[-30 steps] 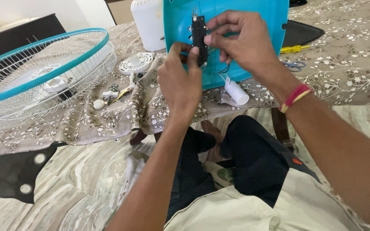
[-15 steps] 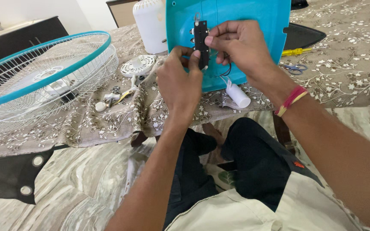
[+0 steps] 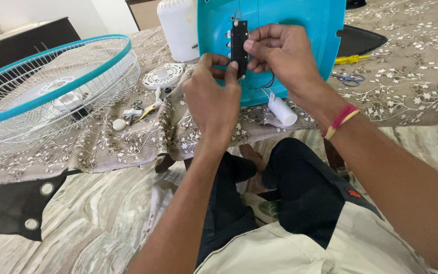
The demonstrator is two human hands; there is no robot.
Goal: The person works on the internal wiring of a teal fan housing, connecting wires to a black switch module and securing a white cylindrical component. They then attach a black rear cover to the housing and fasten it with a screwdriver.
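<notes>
Black switch strip [image 3: 239,43] is pinched by left hand [image 3: 211,94] and right hand [image 3: 280,53] | fingers clamped on both edges | best kept square against teal housing [image 3: 300,25], wires [image 3: 268,81] left slack.

Soft, even daylight fills a sharp, bright view, with faint shadows and mild wide-angle stretching at the edges.

Black switch strip [image 3: 239,43] against a teal fan housing [image 3: 300,30], with a white capacitor [image 3: 283,110] below. The cloth [image 3: 406,91] is beige with a white floral print. The fan grille [image 3: 51,91] is white wire with a teal rim, and the wristband [image 3: 339,121] is red and yellow.
</notes>
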